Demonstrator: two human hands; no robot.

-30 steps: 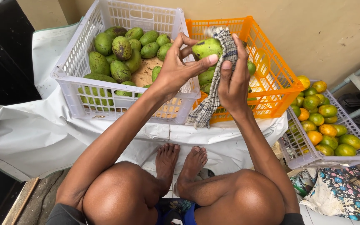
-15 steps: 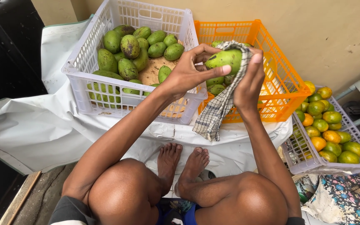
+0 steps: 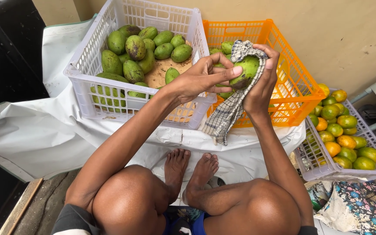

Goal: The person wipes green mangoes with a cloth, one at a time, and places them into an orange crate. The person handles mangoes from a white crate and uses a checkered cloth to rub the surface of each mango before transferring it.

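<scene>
green mango [image 3: 248, 69] sits upper centre of the frame, held above the orange crate. left hand [image 3: 201, 80] pinches its near end with thumb and fingers; grip closed on the fruit. right hand [image 3: 262, 82] cups the far side through a checked cloth [image 3: 229, 111], grip wrapped around cloth and mango together; the cloth's loose end hangs down toward the white sheet [image 3: 44, 130].

progress, judged from how things lie: this one fruit is mid-wipe. the orange crate [image 3: 294, 82], right of centre, shows only a few green mangoes behind the hands, count not readable. the white crate [image 3: 109, 93], upper left, holds a larger pile of green mangoes [image 3: 135, 48], with bare brown liner showing at its right side. so most of the pile looks still to be handled.

lower right: a pale basket [image 3: 327, 172] of green and orange citrus, apart from both hands.
</scene>
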